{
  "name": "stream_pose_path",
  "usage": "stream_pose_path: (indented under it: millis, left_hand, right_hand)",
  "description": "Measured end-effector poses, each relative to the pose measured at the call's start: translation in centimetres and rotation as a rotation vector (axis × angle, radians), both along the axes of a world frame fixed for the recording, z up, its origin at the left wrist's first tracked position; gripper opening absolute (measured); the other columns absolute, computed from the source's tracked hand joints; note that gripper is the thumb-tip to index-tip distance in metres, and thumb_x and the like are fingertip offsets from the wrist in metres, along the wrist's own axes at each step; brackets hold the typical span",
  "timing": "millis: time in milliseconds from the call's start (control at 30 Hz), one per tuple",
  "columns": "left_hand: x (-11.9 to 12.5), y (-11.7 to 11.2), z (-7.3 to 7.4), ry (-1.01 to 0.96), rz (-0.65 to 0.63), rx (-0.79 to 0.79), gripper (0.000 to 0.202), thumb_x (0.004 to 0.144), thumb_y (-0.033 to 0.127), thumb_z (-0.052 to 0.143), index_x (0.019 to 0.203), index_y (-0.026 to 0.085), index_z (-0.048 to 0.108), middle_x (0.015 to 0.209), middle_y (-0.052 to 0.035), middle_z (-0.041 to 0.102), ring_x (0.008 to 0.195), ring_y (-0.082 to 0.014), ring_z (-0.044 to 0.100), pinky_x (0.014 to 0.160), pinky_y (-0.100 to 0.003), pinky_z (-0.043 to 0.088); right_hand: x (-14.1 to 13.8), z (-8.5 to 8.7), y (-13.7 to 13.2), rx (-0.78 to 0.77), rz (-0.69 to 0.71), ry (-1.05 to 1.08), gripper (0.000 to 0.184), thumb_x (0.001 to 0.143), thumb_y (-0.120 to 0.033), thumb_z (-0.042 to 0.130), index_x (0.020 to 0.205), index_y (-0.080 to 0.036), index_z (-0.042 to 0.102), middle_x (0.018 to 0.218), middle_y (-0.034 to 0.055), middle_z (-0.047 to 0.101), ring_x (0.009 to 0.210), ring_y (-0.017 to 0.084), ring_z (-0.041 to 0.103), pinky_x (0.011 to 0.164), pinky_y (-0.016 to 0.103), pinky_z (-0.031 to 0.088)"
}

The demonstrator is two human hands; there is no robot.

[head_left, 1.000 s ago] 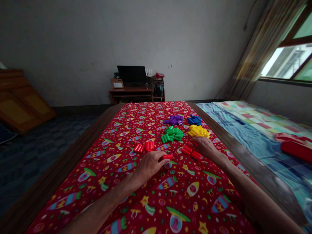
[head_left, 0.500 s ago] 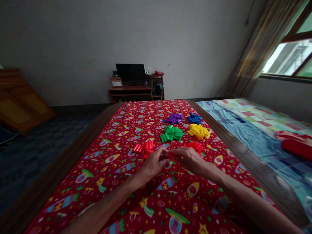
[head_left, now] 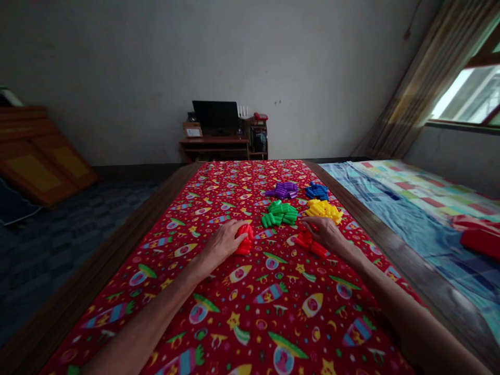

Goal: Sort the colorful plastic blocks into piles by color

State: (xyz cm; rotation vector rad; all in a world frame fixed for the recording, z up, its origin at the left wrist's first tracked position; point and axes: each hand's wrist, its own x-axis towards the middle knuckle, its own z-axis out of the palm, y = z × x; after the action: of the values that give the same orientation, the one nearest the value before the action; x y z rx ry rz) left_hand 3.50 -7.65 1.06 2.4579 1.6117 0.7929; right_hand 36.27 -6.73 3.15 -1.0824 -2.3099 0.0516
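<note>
left hand touches red pieces

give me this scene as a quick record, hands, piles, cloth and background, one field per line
left hand: against the left red cluster; grip unclear
right hand: at the right red cluster; fingertips too unclear to tell a hold
middle row: green pile on the left, yellow pile on the right
far row: purple pile on the left, blue pile on the right
cloth: red patterned cloth under all the piles
background: dark monitor on a desk
</note>
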Motion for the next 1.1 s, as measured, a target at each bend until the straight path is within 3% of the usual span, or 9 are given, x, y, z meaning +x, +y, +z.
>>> stream_pose_path:
  millis: [233,367,433,567,700,867,1000,1100]
  left_hand:
    - [1.1,-0.7,1.9,-0.099,-0.064,0.044,0.038,0.078,0.016,0.058,0.116,0.020,0.061,0.115,-0.0079,0.069,0.105,-0.0224,0.065,0.095,-0.036,0.051]
    - [3.0,-2.8,2.7,-0.221,-0.169,0.012,0.045,0.082,0.021,0.060,0.127,0.023,0.052,0.115,-0.0054,0.069,0.103,-0.0208,0.067,0.090,-0.033,0.054]
    - [4.3,-4.1,2.8,-0.266,-0.225,-0.063,0.050,0.085,0.026,0.062,0.132,0.026,0.046,0.113,-0.0040,0.070,0.101,-0.0204,0.068,0.085,-0.031,0.056]
    - [5.1,-5.0,2.3,-0.233,-0.270,-0.083,0.054,0.088,0.034,0.061,0.136,0.025,0.039,0.117,-0.0066,0.066,0.108,-0.0209,0.064,0.090,-0.033,0.054]
    - [3.2,-3.8,1.2,0.031,-0.157,0.053,0.043,0.089,0.043,0.058,0.125,0.021,0.052,0.136,-0.0126,0.052,0.130,-0.0270,0.046,0.108,-0.044,0.039]
    - [1.7,-2.9,-0.1,0.185,-0.124,0.040,0.035,0.092,0.036,0.054,0.122,0.018,0.055,0.122,-0.0107,0.061,0.119,-0.0256,0.053,0.104,-0.043,0.042]
    - [2.5,-3.1,-0.6,0.164,-0.151,0.041,0.026,0.094,0.033,0.050,0.114,0.018,0.057,0.113,-0.0088,0.064,0.108,-0.0242,0.059,0.097,-0.041,0.047]
    - [2.9,-3.1,-0.7,0.122,-0.155,0.125,0.037,0.093,0.039,0.052,0.122,0.017,0.052,0.126,-0.0131,0.058,0.120,-0.0271,0.053,0.101,-0.045,0.045]
  right_hand:
    - [-4.5,0.3,-3.6,0.020,0.214,0.135,0.027,0.097,-0.026,0.044,0.115,-0.017,0.063,0.094,0.0110,0.072,0.081,0.018,0.068,0.071,0.027,0.051]
    - [-6.7,0.3,-5.8,0.061,0.283,0.163,0.047,0.096,-0.030,0.046,0.142,-0.020,0.039,0.122,0.0152,0.064,0.104,0.022,0.064,0.082,0.034,0.053]
    - [-7.1,0.1,-6.0,0.045,0.320,0.173,0.050,0.097,-0.030,0.045,0.145,-0.020,0.032,0.118,0.0145,0.066,0.094,0.020,0.066,0.076,0.031,0.053]
    - [-6.0,-0.1,-4.9,-0.020,0.270,0.108,0.032,0.097,-0.028,0.045,0.126,-0.016,0.052,0.085,0.0066,0.071,0.061,0.012,0.060,0.056,0.022,0.042]
    - [-2.8,0.0,-3.2,0.064,0.111,-0.074,0.022,0.094,-0.030,0.048,0.102,-0.016,0.064,0.073,0.0054,0.067,0.061,0.013,0.056,0.058,0.024,0.036]
    - [-0.5,-0.1,-1.7,0.063,-0.071,-0.268,0.022,0.089,-0.036,0.055,0.080,-0.019,0.064,0.070,0.0063,0.065,0.061,0.015,0.055,0.056,0.027,0.032]
    - [-1.2,0.3,-1.5,0.070,-0.160,-0.238,0.018,0.087,-0.030,0.052,0.078,-0.020,0.062,0.064,0.0036,0.062,0.053,0.013,0.048,0.051,0.027,0.024]
    - [-2.7,0.8,-2.3,0.063,-0.140,-0.174,0.024,0.089,-0.023,0.045,0.069,-0.019,0.058,0.060,0.0019,0.059,0.050,0.010,0.044,0.050,0.025,0.022]
